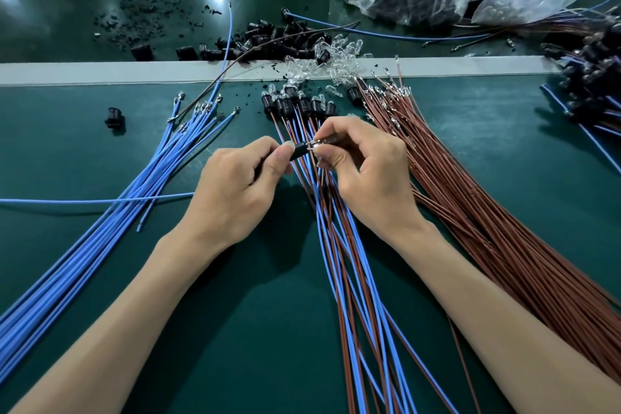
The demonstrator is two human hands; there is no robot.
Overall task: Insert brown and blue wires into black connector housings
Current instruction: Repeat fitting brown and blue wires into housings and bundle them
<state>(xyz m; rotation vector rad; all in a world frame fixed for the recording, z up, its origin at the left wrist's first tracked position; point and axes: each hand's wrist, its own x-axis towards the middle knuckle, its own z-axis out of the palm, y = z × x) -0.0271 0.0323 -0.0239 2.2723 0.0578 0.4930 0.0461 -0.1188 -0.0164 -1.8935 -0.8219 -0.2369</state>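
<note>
Forearms (134,312), then left fingers (279,158) pinched on black housing (300,151), right fingers (327,158) pinched on metal piece (316,144) touching it

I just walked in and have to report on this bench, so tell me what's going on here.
A person is assembling wired connectors by hand. The left hand pinches a black connector housing, and the right hand pinches a small shiny piece at its end; whether it is seated cannot be told. Loose blue wires lie left, brown wires right, finished assemblies beneath the hands.
</note>
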